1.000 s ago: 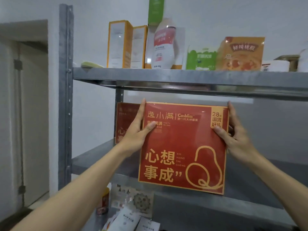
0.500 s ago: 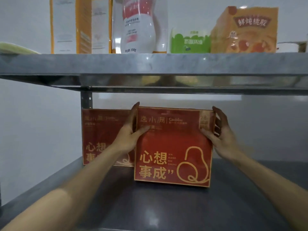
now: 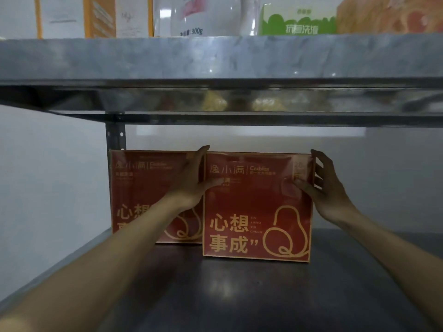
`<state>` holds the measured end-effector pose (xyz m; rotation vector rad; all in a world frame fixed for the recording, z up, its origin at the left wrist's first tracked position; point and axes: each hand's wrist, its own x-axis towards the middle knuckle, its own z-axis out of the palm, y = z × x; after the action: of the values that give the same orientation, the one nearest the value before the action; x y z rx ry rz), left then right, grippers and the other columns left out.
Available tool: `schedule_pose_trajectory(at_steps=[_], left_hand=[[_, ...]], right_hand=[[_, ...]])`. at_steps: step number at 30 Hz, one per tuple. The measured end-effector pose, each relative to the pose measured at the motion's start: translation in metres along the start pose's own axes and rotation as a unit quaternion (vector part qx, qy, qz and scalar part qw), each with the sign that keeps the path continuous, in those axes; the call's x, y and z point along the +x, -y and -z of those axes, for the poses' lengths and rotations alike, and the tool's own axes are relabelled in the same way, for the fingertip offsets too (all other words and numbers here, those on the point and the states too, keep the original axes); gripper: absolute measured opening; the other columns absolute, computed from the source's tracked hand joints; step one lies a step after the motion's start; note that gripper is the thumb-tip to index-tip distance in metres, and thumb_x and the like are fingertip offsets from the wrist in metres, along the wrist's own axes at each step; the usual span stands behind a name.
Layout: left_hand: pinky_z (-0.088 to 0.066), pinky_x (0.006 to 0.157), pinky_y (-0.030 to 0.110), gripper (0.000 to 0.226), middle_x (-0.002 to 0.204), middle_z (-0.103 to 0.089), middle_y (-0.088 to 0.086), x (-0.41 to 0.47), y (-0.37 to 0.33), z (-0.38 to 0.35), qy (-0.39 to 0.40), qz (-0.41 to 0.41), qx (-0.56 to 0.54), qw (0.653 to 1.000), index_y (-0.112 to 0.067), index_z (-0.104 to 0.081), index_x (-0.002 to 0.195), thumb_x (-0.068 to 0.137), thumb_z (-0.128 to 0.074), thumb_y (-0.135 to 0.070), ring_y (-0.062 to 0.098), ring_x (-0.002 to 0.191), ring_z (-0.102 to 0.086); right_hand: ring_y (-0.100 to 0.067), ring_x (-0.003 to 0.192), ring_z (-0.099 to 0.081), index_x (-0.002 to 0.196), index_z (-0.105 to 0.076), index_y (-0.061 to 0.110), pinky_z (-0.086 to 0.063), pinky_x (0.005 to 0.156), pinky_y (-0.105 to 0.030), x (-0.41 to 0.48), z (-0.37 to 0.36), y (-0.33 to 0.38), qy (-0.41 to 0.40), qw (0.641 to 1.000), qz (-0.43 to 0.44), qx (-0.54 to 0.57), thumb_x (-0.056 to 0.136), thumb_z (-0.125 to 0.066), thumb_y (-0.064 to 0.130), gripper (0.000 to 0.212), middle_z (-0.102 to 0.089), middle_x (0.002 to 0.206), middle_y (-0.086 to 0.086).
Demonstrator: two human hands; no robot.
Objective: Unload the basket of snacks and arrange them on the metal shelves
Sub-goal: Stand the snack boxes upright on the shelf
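A red gift box [image 3: 256, 212] with gold lettering and a pear outline stands upright on the dark metal shelf [image 3: 239, 295], close to the back wall. My left hand [image 3: 191, 183] grips its upper left edge, thumb on the front face. My right hand [image 3: 323, 188] grips its upper right edge, fingers behind the box. A second, identical red box [image 3: 139, 188] stands just to the left and slightly behind, partly hidden by my left forearm. The basket is out of view.
The upper metal shelf [image 3: 215, 61] hangs low overhead and carries orange-and-white cartons [image 3: 100, 17], a white pouch [image 3: 196, 15], a green box [image 3: 299, 22] and an orange box [image 3: 388, 15]. A shelf post [image 3: 115, 137] stands at back left. Bare shelf surface lies right of the boxes.
Both hands carried the red box from in front of the rack onto the middle shelf and pushed it back beside the other box. The view moved in closer under the upper shelf.
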<state>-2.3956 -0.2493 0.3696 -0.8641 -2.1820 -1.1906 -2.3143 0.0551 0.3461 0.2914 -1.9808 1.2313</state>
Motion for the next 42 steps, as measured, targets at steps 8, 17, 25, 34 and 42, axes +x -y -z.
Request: schedule_pose_trajectory(at_steps=[8,17,25,34,42], left_hand=[[-0.034,0.107,0.037,0.090,0.139,-0.043,0.006,0.010,-0.011,-0.013,-0.034,-0.026,0.141,0.989,-0.030,-0.029,0.150,0.075,-0.073,-0.053,0.023,0.134,-0.033],[-0.019,0.109,0.043,0.084,0.130,-0.057,0.004,0.024,-0.003,-0.001,-0.070,-0.106,0.312,0.941,-0.022,-0.046,0.141,0.073,-0.065,-0.067,0.024,0.134,-0.027],[-0.015,0.107,0.042,0.085,0.145,-0.047,0.000,0.035,0.009,0.001,-0.071,-0.117,0.355,0.925,-0.023,-0.047,0.141,0.072,-0.064,-0.070,0.026,0.138,-0.026],[-0.016,0.107,0.041,0.086,0.143,-0.048,0.001,0.037,0.013,-0.001,-0.061,-0.108,0.346,0.930,-0.023,-0.042,0.144,0.074,-0.065,-0.068,0.022,0.136,-0.030],[-0.006,0.118,0.049,0.095,0.163,-0.011,0.001,0.021,-0.005,-0.001,-0.037,-0.059,0.371,0.926,-0.023,-0.015,0.155,0.082,-0.058,-0.065,0.025,0.149,-0.007]], right_hand=[[-0.011,0.108,-0.058,0.143,-0.026,0.041,-0.052,0.092,-0.039,0.005,0.020,-0.010,0.001,1.000,0.009,-0.019,0.091,-0.067,0.020,0.070,-0.047,0.134,0.010],[-0.002,0.101,-0.059,0.145,-0.026,0.035,-0.054,0.079,-0.022,0.019,0.010,-0.019,0.012,1.000,0.007,-0.023,0.091,-0.067,0.017,0.069,-0.052,0.116,0.026],[-0.019,0.110,-0.061,0.143,-0.027,0.035,-0.059,0.084,-0.041,0.030,0.001,-0.029,0.021,1.000,0.008,-0.019,0.092,-0.066,0.016,0.067,-0.054,0.124,0.017],[-0.026,0.135,-0.045,0.153,-0.013,0.037,-0.049,0.102,-0.042,0.029,0.002,-0.026,0.049,0.997,0.002,-0.059,0.089,-0.061,0.039,0.080,-0.044,0.147,0.007],[-0.016,0.150,-0.015,0.154,0.004,0.043,-0.027,0.117,-0.036,0.009,0.010,-0.003,0.020,0.989,-0.012,-0.144,0.080,-0.066,0.057,0.103,-0.008,0.165,0.009]])
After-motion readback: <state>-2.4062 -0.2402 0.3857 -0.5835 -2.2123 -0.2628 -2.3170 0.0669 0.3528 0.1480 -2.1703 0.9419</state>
